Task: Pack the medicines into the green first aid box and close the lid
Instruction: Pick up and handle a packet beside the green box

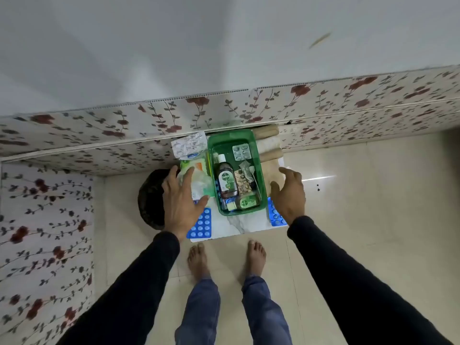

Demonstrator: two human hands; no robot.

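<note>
The green first aid box stands open on a small marble-topped table. Inside lie a brown Dettol bottle, a silver pill strip, a green tin and other small packs. My left hand hovers left of the box, fingers spread, over the clear lid and a blue pill strip. My right hand is open to the right of the box, above bandage rolls and another blue pill strip. Silver strips lie at the back left.
A floral-papered wall ledge runs behind the table. A dark round object sits on the floor at the left. My bare feet stand on pale tiles just in front of the table.
</note>
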